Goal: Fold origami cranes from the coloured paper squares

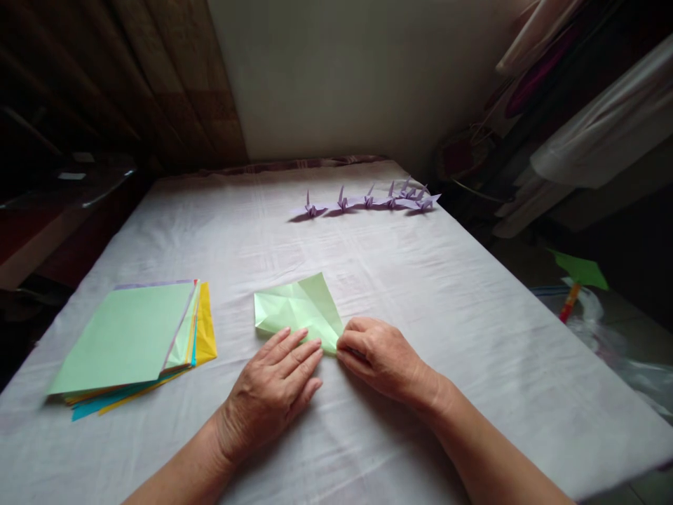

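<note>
White-clothed table (473,294), green sheet (299,308) mid-table, part-folded. Coloured paper stack (131,340) left of sheet, purple cranes (368,200) beyond it. Left hand (273,393) flat, fingers spread, pinning sheet's near edge; right hand (378,354) fingers curled, pinching its near corner. Best: line up edges, hold flat, crease firmly.

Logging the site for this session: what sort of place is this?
Probably a home room: a cloth-covered table, hanging clothes to the right, and a curtain behind the paper stack.
</note>
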Tool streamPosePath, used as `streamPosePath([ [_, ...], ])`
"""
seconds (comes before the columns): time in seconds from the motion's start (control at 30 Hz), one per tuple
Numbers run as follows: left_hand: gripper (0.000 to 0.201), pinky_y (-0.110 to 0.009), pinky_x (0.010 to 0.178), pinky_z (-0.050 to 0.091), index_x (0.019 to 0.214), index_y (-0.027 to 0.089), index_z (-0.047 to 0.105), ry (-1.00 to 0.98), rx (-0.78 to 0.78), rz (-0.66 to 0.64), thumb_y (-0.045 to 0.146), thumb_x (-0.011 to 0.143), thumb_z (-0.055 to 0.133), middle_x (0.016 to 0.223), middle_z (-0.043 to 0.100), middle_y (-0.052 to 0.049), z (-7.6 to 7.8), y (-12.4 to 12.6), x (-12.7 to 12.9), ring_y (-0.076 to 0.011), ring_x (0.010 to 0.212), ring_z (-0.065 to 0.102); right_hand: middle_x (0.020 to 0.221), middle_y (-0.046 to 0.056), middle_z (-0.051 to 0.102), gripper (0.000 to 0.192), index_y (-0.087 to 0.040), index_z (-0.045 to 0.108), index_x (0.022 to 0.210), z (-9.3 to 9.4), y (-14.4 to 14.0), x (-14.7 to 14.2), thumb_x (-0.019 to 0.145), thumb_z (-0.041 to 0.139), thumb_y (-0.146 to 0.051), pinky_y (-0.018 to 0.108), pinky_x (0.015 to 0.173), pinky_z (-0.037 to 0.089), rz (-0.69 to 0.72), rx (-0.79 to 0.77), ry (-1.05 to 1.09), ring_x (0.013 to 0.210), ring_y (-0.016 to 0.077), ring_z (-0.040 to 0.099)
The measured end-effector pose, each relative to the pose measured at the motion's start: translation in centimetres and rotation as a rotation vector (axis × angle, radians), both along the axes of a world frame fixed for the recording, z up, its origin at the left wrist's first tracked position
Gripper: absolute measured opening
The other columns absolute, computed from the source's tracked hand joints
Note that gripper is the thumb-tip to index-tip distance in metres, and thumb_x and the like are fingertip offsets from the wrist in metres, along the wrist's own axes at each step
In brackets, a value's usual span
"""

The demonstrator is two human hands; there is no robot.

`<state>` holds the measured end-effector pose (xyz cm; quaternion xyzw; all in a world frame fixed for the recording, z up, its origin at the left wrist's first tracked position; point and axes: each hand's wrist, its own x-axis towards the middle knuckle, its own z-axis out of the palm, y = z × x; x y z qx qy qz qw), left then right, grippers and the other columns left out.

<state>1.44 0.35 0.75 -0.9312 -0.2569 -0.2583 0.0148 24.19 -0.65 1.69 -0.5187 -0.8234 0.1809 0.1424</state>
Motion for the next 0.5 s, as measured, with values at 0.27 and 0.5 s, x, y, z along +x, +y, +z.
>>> streamPosePath([
  [0.27,0.026,-0.041,0.104,0.047,0.114,0.018,0.069,0.044,-0.034,0.030,0.024,0.094,0.053,0.114,0.072,-0.006,-0.40,-0.18,-0.20,-0.0230,0.110,0.064,0.082,0.002,0.068,0.008,-0.021,0.067,0.090,-0.31,-0.43,-0.69,0.089,0.059,-0.021,0.025,0.072,0.040,-0.116,-0.037,-0.006,0.077,0.0157,0.061],
  [0.5,0.029,-0.042,0.097,0.050,0.115,0.017,0.068,0.087,-0.048,0.070,0.027,0.094,0.050,0.111,0.070,-0.010,-0.42,-0.39,-0.48,-0.0247,0.105,0.062,0.079,0.000,0.068,0.008,-0.022,0.065,0.084,-0.11,-0.54,-1.08,0.089,0.059,-0.022,0.025,0.068,0.037,-0.156,-0.071,-0.052,0.074,0.0149,0.060],
])
